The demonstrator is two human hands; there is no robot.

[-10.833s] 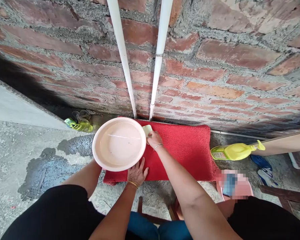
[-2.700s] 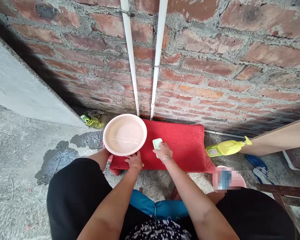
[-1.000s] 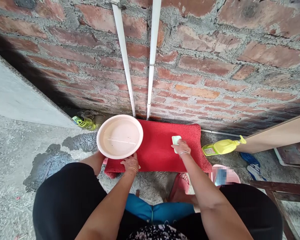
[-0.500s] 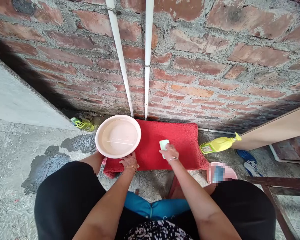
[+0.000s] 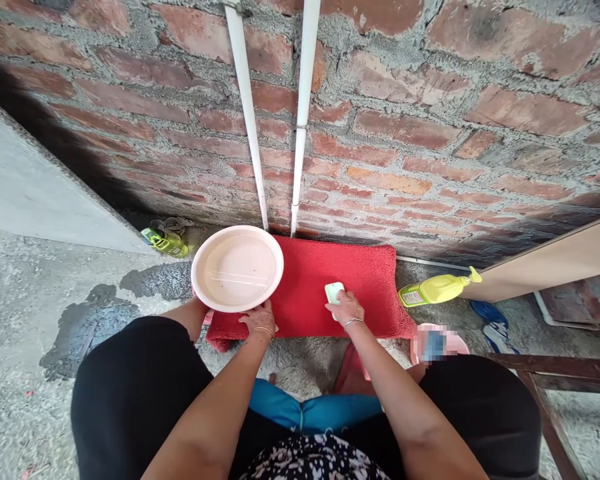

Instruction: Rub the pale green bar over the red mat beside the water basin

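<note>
A red mat (image 5: 310, 267) lies spread over a low surface against the wall, its front edge hanging down. My right hand (image 5: 349, 309) is closed round a pale green scrub brush (image 5: 334, 291), held against the mat right of its middle; the brush's underside is hidden. At the mat's front edge, my left hand (image 5: 261, 320) lies on the red pile with its fingers stretched out, just below the basin's rim. A pale pink basin (image 5: 237, 260) of water stands on the left end of the mat.
A yellow pump bottle (image 5: 437, 289) lies tilted at the right, near a pink tub (image 5: 463, 342) with blurred contents. A green bottle (image 5: 167, 244) is at the left by a pale panel (image 5: 55, 187). Two white pipes (image 5: 300, 147) run down the brick wall. Wet patches (image 5: 87, 327) mark the concrete.
My right hand has moved slightly right and toward me with the brush across the mat. My left hand stays by the basin. The view has shifted a little.
</note>
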